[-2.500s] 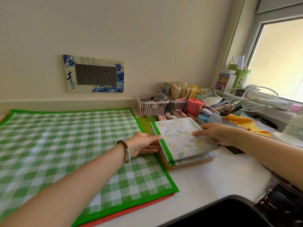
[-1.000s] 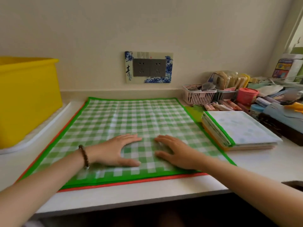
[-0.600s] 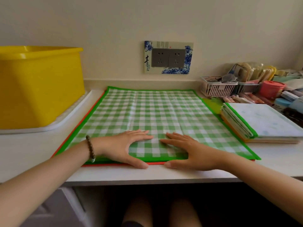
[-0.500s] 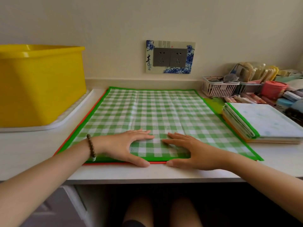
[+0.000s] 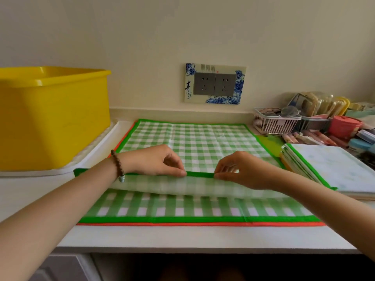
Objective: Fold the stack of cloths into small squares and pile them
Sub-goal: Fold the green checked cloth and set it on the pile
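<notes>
A stack of flat cloths lies on the white counter. The top one is green-checked with a green border point(image 5: 203, 142). Its near edge is lifted and carried toward the wall, so the pale underside point(image 5: 182, 185) shows. My left hand point(image 5: 156, 161) and my right hand point(image 5: 241, 169) each pinch that green edge near its middle, a short gap between them. Below it lies a second green-checked cloth point(image 5: 192, 209), and an orange edge point(image 5: 192, 224) peeks out at the bottom. A pile of folded squares point(image 5: 332, 179) sits to the right, a pale leaf-print one on top.
A big yellow tub point(image 5: 52, 116) stands on a white tray at the left. A white basket point(image 5: 272, 122), a pink jar point(image 5: 344, 126) and several small items crowd the back right. A socket plate point(image 5: 215, 84) is on the wall. The counter's front edge runs close below the cloths.
Earlier both hands lay flat on the top cloth near its front edge. Now they pinch that edge and have lifted it up and away from me, baring the cloth beneath.
</notes>
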